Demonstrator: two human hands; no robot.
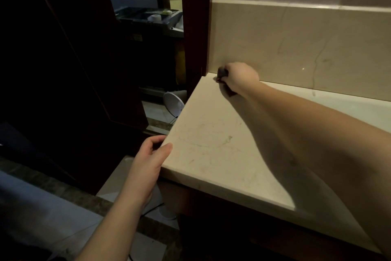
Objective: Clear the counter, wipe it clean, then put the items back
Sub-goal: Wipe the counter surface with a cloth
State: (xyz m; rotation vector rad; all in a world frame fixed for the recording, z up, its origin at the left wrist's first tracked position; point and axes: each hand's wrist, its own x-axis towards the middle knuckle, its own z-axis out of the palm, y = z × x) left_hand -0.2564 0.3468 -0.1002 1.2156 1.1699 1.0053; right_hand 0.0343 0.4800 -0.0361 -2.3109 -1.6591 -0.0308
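Note:
A cream marble counter (211, 146) runs from the near left corner to the back wall. My right hand (239, 78) reaches to the counter's far left corner and is shut on a dark cloth (222, 72), pressed onto the surface beside the backsplash. Part of the cloth shows under my wrist. My left hand (151, 155) grips the counter's left edge near the front corner, thumb on top and fingers underneath. No other items stand on the visible counter.
A marble backsplash (296, 49) rises behind the counter. A dark wooden door frame (196, 28) stands at the far left corner. Beyond it are a grey cart (148, 18) with small items and a white round fan (173, 103) on the floor.

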